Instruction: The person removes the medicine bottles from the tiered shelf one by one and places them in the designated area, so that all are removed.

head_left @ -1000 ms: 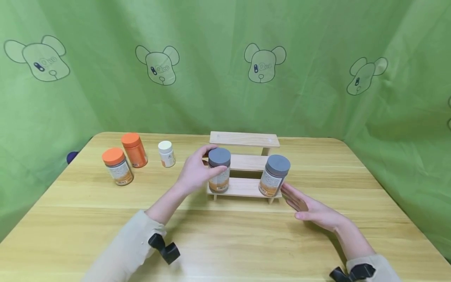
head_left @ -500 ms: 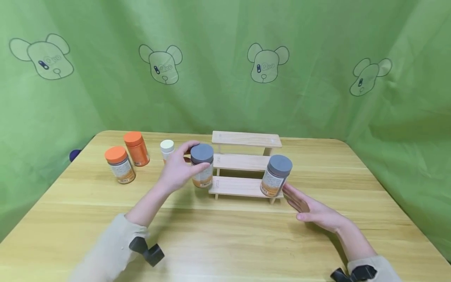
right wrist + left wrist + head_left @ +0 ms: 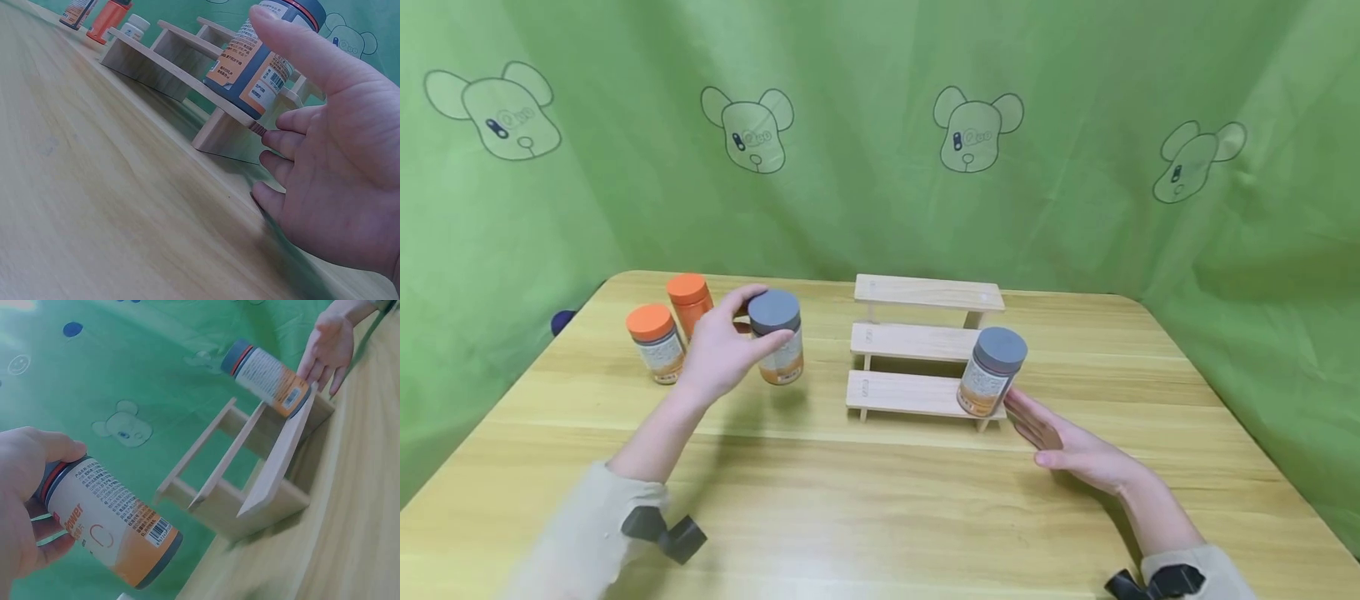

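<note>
My left hand (image 3: 718, 357) grips a grey-lidded jar (image 3: 780, 348) around its upper part, left of the wooden rack. In the left wrist view this jar (image 3: 112, 519) shows a white and orange label, and its base hangs clear below the fingers. A matching grey-lidded jar (image 3: 987, 379) stands at the right end of the rack's lowest step. Beside it is my right hand (image 3: 1078, 454), fingers extended and palm facing the jar. The right wrist view has that hand (image 3: 340, 150) with its fingertips right at the shelf's end, under the jar.
The three-step wooden rack (image 3: 910, 393) stands mid-table (image 3: 880, 500). To the left are an orange-lidded jar (image 3: 658, 350) and an orange bottle (image 3: 689, 304), partly behind my left hand. A small white bottle (image 3: 134, 28) shows in the right wrist view. A green curtain (image 3: 865, 208) hangs behind.
My left hand has carried its jar leftward from the left end of the rack's lowest step, and now covers the white bottle in the head view. The right hand stays beside the other jar.
</note>
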Available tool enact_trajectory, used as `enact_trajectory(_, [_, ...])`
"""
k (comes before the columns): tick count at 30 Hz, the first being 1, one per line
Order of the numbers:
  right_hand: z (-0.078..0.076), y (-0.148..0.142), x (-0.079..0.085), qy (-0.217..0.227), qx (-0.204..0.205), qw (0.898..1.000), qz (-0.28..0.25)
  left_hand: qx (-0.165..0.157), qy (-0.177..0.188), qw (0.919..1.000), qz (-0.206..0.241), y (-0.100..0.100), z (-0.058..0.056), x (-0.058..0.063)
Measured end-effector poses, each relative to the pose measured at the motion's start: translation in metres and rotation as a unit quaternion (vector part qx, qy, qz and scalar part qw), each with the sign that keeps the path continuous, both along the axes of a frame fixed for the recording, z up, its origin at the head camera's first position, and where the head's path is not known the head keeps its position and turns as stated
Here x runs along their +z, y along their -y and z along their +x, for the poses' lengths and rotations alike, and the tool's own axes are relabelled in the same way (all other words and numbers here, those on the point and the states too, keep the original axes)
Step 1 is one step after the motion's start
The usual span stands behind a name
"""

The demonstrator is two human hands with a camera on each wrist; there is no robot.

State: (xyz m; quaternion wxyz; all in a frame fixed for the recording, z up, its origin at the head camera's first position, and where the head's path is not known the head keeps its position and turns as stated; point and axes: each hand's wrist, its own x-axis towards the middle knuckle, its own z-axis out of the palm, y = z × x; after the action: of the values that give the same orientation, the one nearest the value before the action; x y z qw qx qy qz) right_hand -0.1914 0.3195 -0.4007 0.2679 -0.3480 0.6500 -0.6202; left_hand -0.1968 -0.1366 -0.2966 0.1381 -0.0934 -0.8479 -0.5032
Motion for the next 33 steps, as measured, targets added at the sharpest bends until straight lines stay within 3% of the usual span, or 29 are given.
enact_trajectory(5, [0.0,0.0,0.001,0.001,0.0,1.0,-0.001,0.018,0.002,0.9998,0.002,0.017,-0.001,-0.001])
enact_trajectory(18, [0.0,0.0,0.0,0.0,0.0,1.0,-0.005,0.081,0.007,0.9958,-0.043,0.041,-0.002,-0.01])
enact_trajectory(33, [0.002,0.001,0.002,0.003,0.001,1.0,-0.003,0.107,0.013,0.9926,-0.056,0.057,-0.015,-0.031])
